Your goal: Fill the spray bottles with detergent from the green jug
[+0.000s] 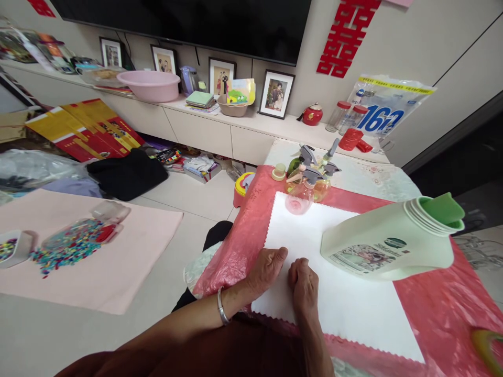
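Observation:
My left hand (268, 270), with a silver bangle at the wrist, is closed in a loose fist over the left edge of a white scalloped-edge sheet (349, 314). Beside it, my right hand (304, 287) is also curled closed on the sheet, a small gap between the two. Nothing shows in either hand. To the right stands a large pale green detergent bottle (377, 243), uncapped, its green pouring spout (444, 208) showing at the mouth. Beyond the hands, several spray bottles (301, 196) cluster at the sheet's far edge, next to a small pale green cap (279, 172).
Red plastic film (236, 251) covers the table. A roll of tape (487, 348) lies at the right edge. To the left, small colourful beads (70, 246) are spread on a pink sheet (129, 267). A low cabinet (196, 125) with picture frames and a pink basin (151, 86) runs behind.

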